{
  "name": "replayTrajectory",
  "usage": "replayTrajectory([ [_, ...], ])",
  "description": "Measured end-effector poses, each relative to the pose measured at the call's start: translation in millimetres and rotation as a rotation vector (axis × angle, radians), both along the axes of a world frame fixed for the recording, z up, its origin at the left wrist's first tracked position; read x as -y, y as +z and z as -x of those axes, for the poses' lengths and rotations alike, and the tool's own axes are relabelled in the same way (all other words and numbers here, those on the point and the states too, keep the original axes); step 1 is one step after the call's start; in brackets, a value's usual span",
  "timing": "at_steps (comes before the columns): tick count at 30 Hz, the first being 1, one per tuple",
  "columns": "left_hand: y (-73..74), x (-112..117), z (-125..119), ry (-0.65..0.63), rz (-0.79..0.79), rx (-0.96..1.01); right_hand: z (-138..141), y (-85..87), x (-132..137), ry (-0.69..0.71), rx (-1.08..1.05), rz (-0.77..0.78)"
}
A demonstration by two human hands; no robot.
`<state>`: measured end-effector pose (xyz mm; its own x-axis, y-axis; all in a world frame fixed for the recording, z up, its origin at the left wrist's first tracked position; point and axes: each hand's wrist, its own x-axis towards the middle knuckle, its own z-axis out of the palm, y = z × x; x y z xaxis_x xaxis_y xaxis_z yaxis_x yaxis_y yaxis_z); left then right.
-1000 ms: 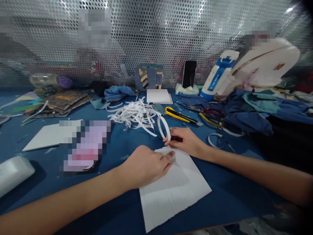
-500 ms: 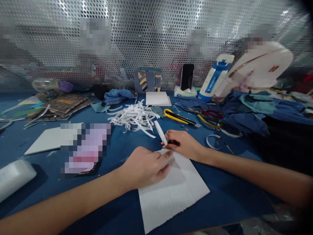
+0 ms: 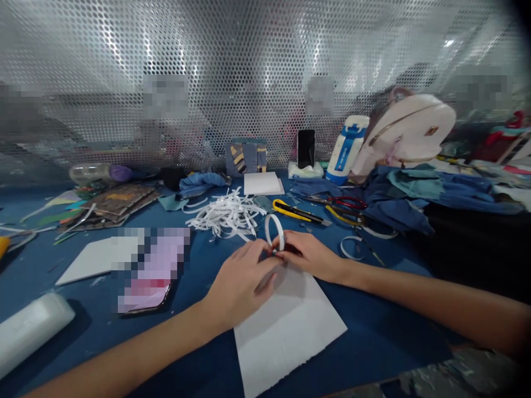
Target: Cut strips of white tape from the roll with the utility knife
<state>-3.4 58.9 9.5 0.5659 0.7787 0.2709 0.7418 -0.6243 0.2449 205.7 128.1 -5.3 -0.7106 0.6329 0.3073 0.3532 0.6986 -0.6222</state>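
Note:
My right hand pinches a white tape roll that stands on edge at the far end of a white sheet on the blue table. My left hand lies over the sheet's far left corner, its fingertips pinched against the bottom of the roll next to my right fingers. What the left fingertips grip is too small to make out. A pile of white paper strips lies just behind the roll.
A yellow utility knife, red scissors and a second tape ring lie to the right. Blue cloth, a white bag and a bottle crowd the back right. A phone, white board and a roll lie at left.
My left hand has slid forward off the sheet's corner and its fingers now meet the tape roll. The roll has turned more face-on. The camera view has tilted up a little.

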Motion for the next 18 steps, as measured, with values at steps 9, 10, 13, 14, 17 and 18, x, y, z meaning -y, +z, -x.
replayTrajectory([
  [9,1.6,16,-16,0.012,0.372,0.515,-10,13.4,6,0.008,0.134,-0.300],
  [10,1.3,16,-18,0.011,0.374,0.529,-13,15.7,2,-0.014,0.154,-0.338],
  [13,2.6,18,-20,-0.010,0.400,0.513,-29,20.2,-21,-0.168,0.265,-0.476],
  [14,3.2,18,-20,-0.021,0.414,0.496,-35,19.9,-31,-0.231,0.326,-0.539],
  [17,4.0,19,-20,-0.043,0.437,0.455,-56,13.1,-61,-0.390,0.553,-0.652],
  [18,4.0,19,-19,-0.048,0.433,0.453,-62,9.8,-68,-0.417,0.589,-0.651],
])
